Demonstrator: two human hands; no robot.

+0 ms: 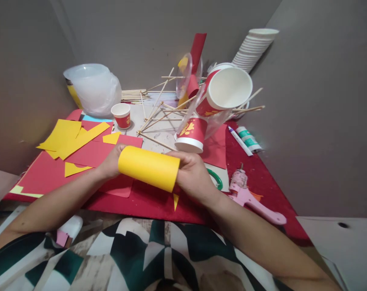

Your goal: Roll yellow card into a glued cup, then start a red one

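Head view: curled hands hold a yellow tube by its ends, long axis crosswise, dipping rightward.

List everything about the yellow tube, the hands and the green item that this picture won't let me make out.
Head view:
- Left hand: most fingers hidden behind the yellow tube.
- Right hand: fingertips hidden by the tube's end.
- Tube: inside and far side hidden by its own near wall.
- Green item: partly covered by the right hand; full shape unclear.
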